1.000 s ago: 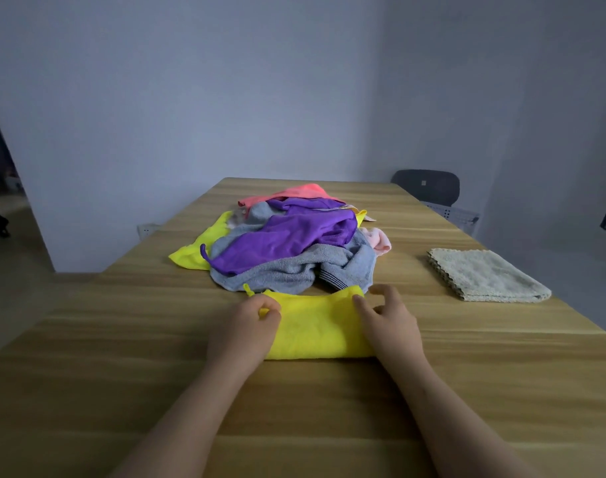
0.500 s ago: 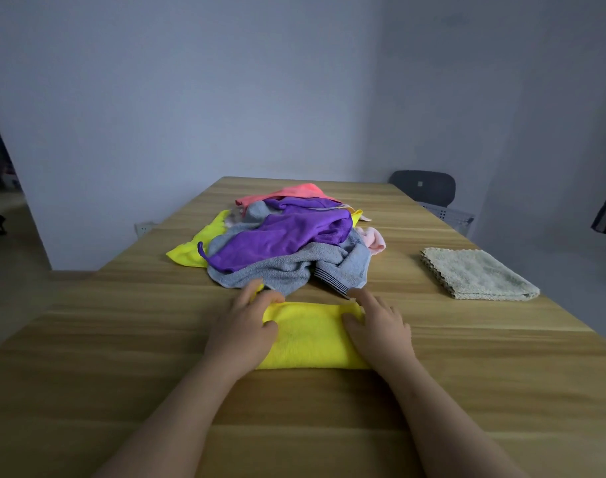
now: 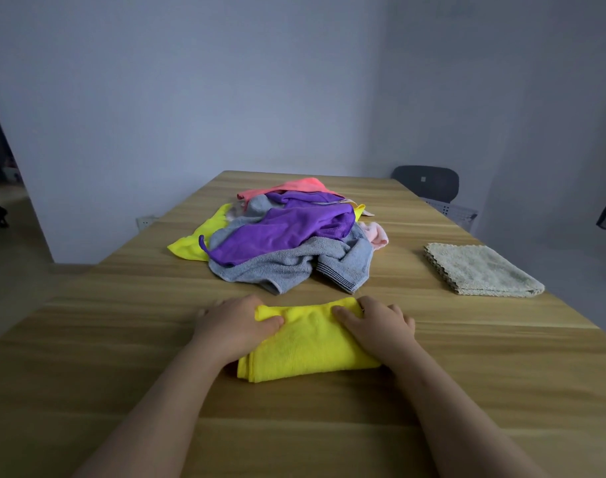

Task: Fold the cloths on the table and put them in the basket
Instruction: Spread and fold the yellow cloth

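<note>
A folded yellow cloth [image 3: 308, 343] lies on the wooden table [image 3: 115, 346] right in front of me. My left hand [image 3: 229, 326] holds its left end, thumb on top. My right hand [image 3: 377, 327] holds its right end in the same way. Behind it sits a loose pile of cloths [image 3: 287, 236]: purple on top, grey towel below, with yellow, coral and pink pieces showing at the edges. A beige cloth [image 3: 480, 270] lies folded at the right. No basket is in view.
A dark chair [image 3: 429, 182] stands past the table's far right corner. Blank walls close the room behind the table. A dark doorway opens at the far left.
The yellow cloth's far edge has been folded over toward me, so the cloth is now narrower and thicker. Both hands moved with it and now rest on its ends.
</note>
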`<state>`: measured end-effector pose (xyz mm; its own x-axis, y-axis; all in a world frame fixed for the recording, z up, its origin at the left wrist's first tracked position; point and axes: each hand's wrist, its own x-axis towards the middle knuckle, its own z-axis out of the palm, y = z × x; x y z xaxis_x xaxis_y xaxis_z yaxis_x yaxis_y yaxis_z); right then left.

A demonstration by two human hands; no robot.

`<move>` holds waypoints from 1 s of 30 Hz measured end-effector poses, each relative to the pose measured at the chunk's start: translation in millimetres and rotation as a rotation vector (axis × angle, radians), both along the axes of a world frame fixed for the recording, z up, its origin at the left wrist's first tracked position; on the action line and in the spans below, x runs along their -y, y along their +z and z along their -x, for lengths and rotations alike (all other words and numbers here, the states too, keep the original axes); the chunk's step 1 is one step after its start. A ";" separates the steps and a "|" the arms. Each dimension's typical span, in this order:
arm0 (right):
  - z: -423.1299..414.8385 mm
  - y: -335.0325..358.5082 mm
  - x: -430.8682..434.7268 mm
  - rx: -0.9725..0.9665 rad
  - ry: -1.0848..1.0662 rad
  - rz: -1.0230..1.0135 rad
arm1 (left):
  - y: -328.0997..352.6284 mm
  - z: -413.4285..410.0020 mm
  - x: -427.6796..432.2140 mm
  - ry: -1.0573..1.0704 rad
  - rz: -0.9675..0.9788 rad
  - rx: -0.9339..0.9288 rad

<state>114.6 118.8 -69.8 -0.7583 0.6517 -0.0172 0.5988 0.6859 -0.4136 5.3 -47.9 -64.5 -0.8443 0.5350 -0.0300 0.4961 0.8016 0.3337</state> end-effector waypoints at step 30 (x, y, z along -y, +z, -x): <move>-39.7 24.0 0.0 -0.481 0.472 0.712 | 17.4 -16.8 22.7 -0.009 -0.722 -0.146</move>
